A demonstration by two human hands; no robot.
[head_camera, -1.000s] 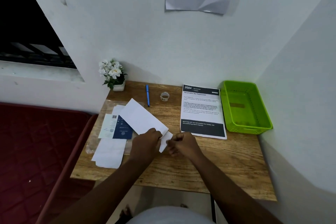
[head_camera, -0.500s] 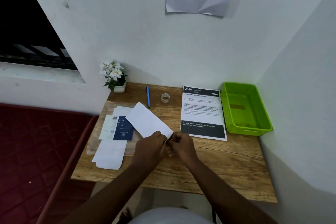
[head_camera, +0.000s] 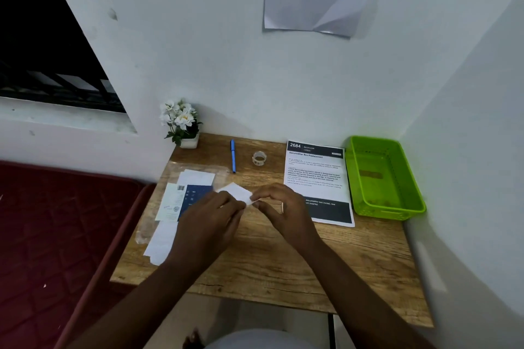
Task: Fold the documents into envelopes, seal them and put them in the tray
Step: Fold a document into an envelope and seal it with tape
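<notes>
- A dark red quilted surface is seen at the far left, beside the wooden table.
- A potted plant with white flowers is placed at the table's back-left corner, against the wall.
- A pile of papers is laid on the left part of the table; it comprises white sheets, a barcoded slip and a dark blue booklet, with a white sheet extending toward the near edge.
- The left hand is held above the table, partly over the pile. Its fingers are curled and the near end of the white envelope is pinched by them.
- The white envelope is held between both hands, above the table's middle; only its far portion is visible beyond the fingers.
- A blue pen is laid near the back edge, with a small roll of clear tape just beside it on the right.
- The right hand is positioned right of the envelope. Its fingertips are bent and the envelope's right corner is pinched.
- A printed document headed "2684" is laid flat right of centre; its lower left is covered by the right hand.
- A green tray is placed at the table's right edge, just beside the document.
</notes>
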